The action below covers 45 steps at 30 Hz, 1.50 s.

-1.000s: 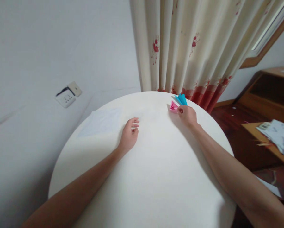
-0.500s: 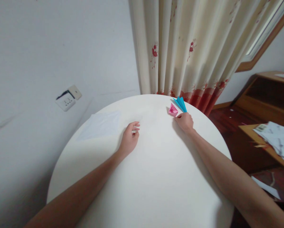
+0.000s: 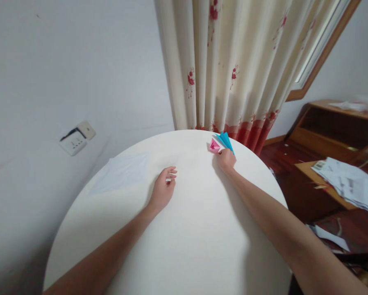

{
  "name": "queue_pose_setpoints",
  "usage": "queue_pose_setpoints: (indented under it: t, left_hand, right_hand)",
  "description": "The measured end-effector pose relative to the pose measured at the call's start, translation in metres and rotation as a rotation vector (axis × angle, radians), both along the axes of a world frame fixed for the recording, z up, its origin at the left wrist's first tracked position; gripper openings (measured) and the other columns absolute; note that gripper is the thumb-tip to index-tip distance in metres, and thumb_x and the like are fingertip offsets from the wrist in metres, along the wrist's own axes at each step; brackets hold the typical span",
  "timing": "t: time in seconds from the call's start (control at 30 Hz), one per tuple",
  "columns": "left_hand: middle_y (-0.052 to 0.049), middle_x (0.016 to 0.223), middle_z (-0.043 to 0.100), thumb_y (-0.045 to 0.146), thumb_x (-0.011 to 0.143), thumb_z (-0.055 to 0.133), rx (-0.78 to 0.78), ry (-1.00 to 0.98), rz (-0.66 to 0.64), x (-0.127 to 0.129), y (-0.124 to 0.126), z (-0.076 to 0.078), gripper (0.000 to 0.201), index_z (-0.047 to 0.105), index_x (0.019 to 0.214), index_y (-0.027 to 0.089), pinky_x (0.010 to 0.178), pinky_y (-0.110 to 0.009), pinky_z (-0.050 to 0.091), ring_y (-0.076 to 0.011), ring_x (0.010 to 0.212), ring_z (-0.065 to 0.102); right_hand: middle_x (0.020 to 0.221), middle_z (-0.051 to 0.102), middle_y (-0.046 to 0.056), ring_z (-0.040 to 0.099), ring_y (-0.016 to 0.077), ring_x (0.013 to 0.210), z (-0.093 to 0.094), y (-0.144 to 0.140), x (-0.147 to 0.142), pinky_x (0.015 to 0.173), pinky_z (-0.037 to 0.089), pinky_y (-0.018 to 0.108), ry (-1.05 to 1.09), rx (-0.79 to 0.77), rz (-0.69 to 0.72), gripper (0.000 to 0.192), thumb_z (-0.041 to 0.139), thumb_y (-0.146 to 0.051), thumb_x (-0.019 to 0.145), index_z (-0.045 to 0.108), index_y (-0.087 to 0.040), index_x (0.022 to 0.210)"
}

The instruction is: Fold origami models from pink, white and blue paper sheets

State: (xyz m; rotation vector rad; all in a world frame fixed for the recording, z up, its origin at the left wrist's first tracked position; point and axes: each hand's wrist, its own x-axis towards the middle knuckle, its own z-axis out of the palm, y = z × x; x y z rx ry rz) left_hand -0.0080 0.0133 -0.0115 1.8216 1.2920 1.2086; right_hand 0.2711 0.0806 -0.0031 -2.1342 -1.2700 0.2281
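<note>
My right hand (image 3: 227, 160) is at the far right part of a round white table (image 3: 184, 229). Its fingers are pinched at the near corner of a small pink folded paper piece (image 3: 214, 146); the exact contact is small and partly covered by the fingers. Just beyond that hand lies a blue folded paper plane (image 3: 225, 140), its narrow end close to the knuckles. My left hand (image 3: 164, 186) rests on the table left of centre, fingers loosely bent and apart, holding nothing. Left of it a thin, pale translucent sheet (image 3: 121, 172) lies flat.
A white wall with a socket (image 3: 73, 142) borders the table on the left. A cream curtain with red flowers (image 3: 214, 82) hangs behind it. To the right stand a wooden cabinet (image 3: 334, 127) and a wooden surface bearing papers (image 3: 346, 180).
The view has turned slightly to the right. My right hand and the pink folded paper have shifted slightly away from me across the table, while my left hand keeps nearly the same pose.
</note>
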Motion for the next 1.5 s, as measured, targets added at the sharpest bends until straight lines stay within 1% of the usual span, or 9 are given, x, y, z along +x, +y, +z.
queue_pose_setpoints:
  t: [0.13,0.43,0.57,0.8,0.97,1.07,1.17,1.37,1.5]
  left_hand:
    - [-0.008,0.11,0.064,0.011,0.08,0.049,-0.004,0.002,-0.002,0.0,-0.001,0.001,0.037,0.054,0.116,0.02,0.076,-0.032,0.052,-0.0177,0.095,0.063]
    - [-0.007,0.106,0.065,0.011,0.082,0.048,0.0,0.004,-0.018,0.0,-0.001,0.002,0.034,0.055,0.114,0.02,0.078,-0.031,0.052,-0.0167,0.094,0.064]
    - [-0.007,0.103,0.067,0.015,0.085,0.049,0.01,0.011,-0.03,-0.001,-0.001,0.002,0.028,0.058,0.11,0.02,0.079,-0.032,0.052,-0.0171,0.093,0.065]
    - [-0.006,0.101,0.068,0.009,0.083,0.048,0.058,0.087,-0.057,-0.004,-0.001,0.004,0.028,0.062,0.105,0.019,0.079,-0.031,0.053,-0.0168,0.093,0.065]
    - [-0.006,0.109,0.067,0.008,0.084,0.048,0.177,0.282,-0.07,-0.016,0.002,0.01,0.03,0.062,0.107,0.02,0.096,-0.038,0.05,-0.019,0.104,0.063]
    - [-0.008,0.116,0.065,0.01,0.086,0.048,0.24,0.423,-0.007,-0.03,0.008,0.016,0.031,0.06,0.113,0.02,0.104,-0.042,0.045,-0.022,0.113,0.06]
    - [-0.011,0.12,0.063,0.01,0.086,0.048,0.238,0.547,0.125,-0.046,0.02,0.018,0.034,0.059,0.117,0.019,0.106,-0.043,0.043,-0.024,0.117,0.058]
    - [-0.018,0.137,0.053,0.013,0.086,0.051,0.142,0.624,0.367,-0.084,0.042,0.011,0.037,0.057,0.122,0.016,0.113,-0.054,0.031,-0.0316,0.132,0.046]
    - [-0.023,0.144,0.046,0.013,0.088,0.047,0.018,0.67,0.549,-0.118,0.051,0.01,0.04,0.054,0.127,0.015,0.112,-0.063,0.023,-0.0353,0.138,0.038]
  right_hand:
    - [0.087,0.071,0.016,0.067,0.0274,0.09,0.003,0.007,-0.003,0.076,0.048,0.037,0.005,0.028,0.002,0.026,0.054,-0.026,0.089,0.076,-0.012,0.094]
    - [0.093,0.07,0.018,0.067,0.0295,0.089,-0.001,0.016,-0.003,0.077,0.05,0.042,0.008,0.017,-0.033,0.028,0.051,-0.021,0.087,0.075,-0.011,0.098]
    - [0.098,0.071,0.021,0.066,0.029,0.093,-0.004,0.009,-0.003,0.078,0.049,0.039,-0.001,0.01,-0.009,0.028,0.052,-0.02,0.088,0.074,-0.007,0.099]
    - [0.099,0.073,0.018,0.068,0.0287,0.094,-0.013,-0.011,-0.013,0.077,0.048,0.034,-0.051,-0.002,0.033,0.026,0.054,-0.025,0.085,0.076,-0.016,0.095]
    - [0.097,0.074,0.015,0.068,0.0262,0.094,-0.014,-0.031,-0.025,0.077,0.045,0.03,-0.082,-0.017,0.142,0.027,0.052,-0.025,0.086,0.076,-0.017,0.097]
    - [0.097,0.075,0.013,0.068,0.0252,0.091,-0.015,-0.042,-0.032,0.075,0.044,0.03,-0.137,-0.021,0.221,0.029,0.048,-0.026,0.089,0.074,-0.019,0.101]
    - [0.099,0.074,0.013,0.068,0.0254,0.089,-0.016,-0.05,-0.038,0.071,0.043,0.03,-0.248,-0.019,0.307,0.031,0.045,-0.025,0.09,0.073,-0.019,0.105]
    - [0.102,0.074,0.011,0.068,0.0287,0.089,-0.015,-0.053,-0.042,0.065,0.04,0.032,-0.27,-0.049,0.321,0.034,0.045,-0.024,0.088,0.071,-0.024,0.11]
    - [0.101,0.074,0.01,0.068,0.0295,0.09,-0.012,-0.055,-0.042,0.063,0.038,0.032,-0.248,-0.097,0.355,0.033,0.048,-0.026,0.085,0.071,-0.026,0.11]
